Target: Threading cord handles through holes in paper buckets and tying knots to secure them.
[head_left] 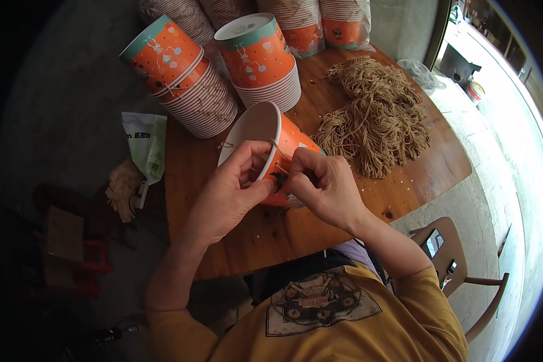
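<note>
A large orange paper bucket [294,136] lies tilted over the wooden table in front of me, its white inside facing left. My left hand [223,196] grips its rim, fingers inside and thumb on the outer wall. A thin tan cord [279,148] passes over the rim and along the outside toward my right hand [330,186]. There my right thumb and fingers are pinched together on the cord beside the wall; the exact tips are partly hidden. A short end of cord also shows inside the bucket, left of my left fingers.
A heap of tan cords [380,120] covers the table's right side. Two bucket stacks, one leaning [202,102] and one upright [271,87], stand at the back. Bagged stacks [344,30] are behind them. A green-white bag [146,145] hangs left; a chair [446,241] stands right.
</note>
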`<state>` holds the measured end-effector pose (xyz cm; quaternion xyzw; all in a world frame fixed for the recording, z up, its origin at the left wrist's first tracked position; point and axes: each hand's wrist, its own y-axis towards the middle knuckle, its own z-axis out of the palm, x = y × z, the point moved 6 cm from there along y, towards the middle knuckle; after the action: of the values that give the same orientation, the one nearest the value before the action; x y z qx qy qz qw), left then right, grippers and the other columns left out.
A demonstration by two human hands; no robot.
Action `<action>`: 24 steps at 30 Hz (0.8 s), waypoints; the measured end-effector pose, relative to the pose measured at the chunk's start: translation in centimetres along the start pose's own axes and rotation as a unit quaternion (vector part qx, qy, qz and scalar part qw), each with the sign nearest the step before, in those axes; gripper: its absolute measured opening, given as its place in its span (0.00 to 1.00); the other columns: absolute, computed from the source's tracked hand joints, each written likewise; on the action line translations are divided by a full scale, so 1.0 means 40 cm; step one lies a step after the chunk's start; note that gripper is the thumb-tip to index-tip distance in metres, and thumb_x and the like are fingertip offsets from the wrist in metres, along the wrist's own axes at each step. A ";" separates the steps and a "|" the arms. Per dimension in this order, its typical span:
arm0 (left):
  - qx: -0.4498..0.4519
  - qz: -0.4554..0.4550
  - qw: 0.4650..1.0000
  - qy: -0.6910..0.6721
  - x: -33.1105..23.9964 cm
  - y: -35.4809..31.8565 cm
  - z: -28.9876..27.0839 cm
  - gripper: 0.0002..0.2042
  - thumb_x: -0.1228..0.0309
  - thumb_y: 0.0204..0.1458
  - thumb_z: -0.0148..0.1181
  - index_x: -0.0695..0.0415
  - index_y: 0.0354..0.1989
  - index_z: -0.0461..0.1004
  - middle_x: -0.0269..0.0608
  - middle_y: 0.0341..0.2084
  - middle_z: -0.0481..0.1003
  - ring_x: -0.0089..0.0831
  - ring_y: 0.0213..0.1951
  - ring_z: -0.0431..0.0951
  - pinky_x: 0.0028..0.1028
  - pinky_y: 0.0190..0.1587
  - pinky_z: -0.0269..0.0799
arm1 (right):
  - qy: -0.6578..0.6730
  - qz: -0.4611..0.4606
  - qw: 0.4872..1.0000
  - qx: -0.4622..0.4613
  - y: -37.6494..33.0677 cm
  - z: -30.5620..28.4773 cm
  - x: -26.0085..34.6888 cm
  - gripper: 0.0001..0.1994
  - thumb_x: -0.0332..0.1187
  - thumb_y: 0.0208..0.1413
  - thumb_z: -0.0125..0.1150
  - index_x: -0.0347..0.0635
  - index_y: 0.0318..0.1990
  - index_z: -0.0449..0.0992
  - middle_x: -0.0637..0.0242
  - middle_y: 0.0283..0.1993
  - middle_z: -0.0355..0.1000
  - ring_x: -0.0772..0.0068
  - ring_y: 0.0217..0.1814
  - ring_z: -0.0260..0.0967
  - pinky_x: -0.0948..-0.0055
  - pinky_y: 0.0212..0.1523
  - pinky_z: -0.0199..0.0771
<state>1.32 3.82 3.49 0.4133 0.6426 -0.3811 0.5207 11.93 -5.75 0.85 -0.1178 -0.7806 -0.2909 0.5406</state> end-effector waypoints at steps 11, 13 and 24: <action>0.036 -0.011 0.999 -0.014 -0.007 0.002 0.039 0.17 0.82 0.57 0.48 0.61 0.55 0.62 0.36 0.43 0.70 0.19 0.43 0.71 0.23 0.49 0.70 | 0.017 0.067 0.997 0.015 -0.006 -0.013 -0.018 0.08 0.33 0.48 0.55 0.38 0.25 0.71 0.63 0.14 0.64 0.73 0.15 0.63 0.71 0.20 0.65; 0.060 -0.007 0.997 -0.037 0.000 -0.001 0.047 0.15 0.78 0.60 0.46 0.62 0.56 0.63 0.37 0.43 0.71 0.19 0.44 0.72 0.22 0.49 0.70 | 0.022 0.071 0.997 0.016 -0.010 -0.014 -0.025 0.08 0.33 0.48 0.56 0.37 0.25 0.71 0.63 0.14 0.64 0.74 0.15 0.63 0.72 0.20 0.65; 0.066 0.030 0.994 0.088 0.057 0.077 0.092 0.04 0.75 0.58 0.50 0.62 0.37 0.68 0.40 0.29 0.76 0.22 0.34 0.76 0.24 0.38 0.72 | 0.008 0.047 0.998 0.040 -0.055 -0.062 -0.081 0.08 0.33 0.53 0.57 0.36 0.31 0.71 0.63 0.20 0.70 0.76 0.20 0.66 0.73 0.24 0.66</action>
<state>5.20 1.87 0.44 0.4973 0.6468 -0.3691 0.4451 14.01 -8.55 -2.23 -0.1302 -0.7809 -0.2349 0.5640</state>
